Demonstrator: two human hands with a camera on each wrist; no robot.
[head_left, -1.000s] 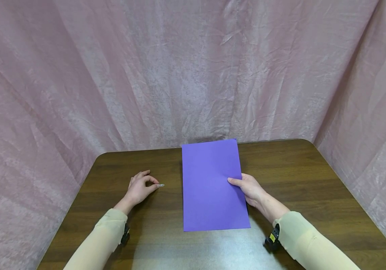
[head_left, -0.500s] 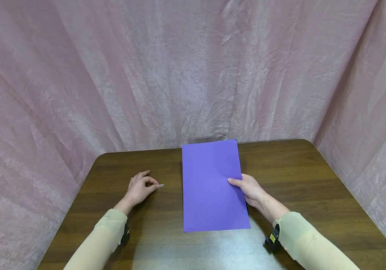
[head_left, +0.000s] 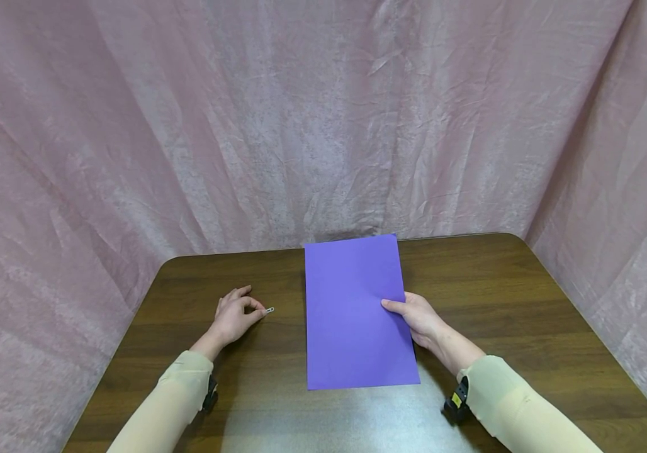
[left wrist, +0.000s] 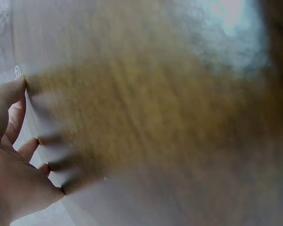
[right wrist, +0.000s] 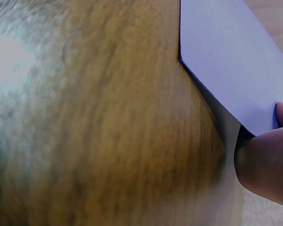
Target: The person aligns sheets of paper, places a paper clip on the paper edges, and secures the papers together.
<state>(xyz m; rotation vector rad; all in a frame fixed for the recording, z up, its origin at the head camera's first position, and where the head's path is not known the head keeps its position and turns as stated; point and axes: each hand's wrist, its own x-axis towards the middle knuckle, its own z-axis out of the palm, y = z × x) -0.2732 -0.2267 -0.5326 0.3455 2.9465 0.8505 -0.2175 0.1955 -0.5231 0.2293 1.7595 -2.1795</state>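
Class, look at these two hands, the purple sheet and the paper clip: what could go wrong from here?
The paper clip might slip and drop, since the left hand pinches just one end of it. The purple sheet might bend or crease, since the right hand grips it by one raised edge.

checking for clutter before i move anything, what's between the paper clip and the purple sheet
Just a bare stretch of wooden table lies between the paper clip, pinched by the left hand, and the purple sheet; the head view shows it.
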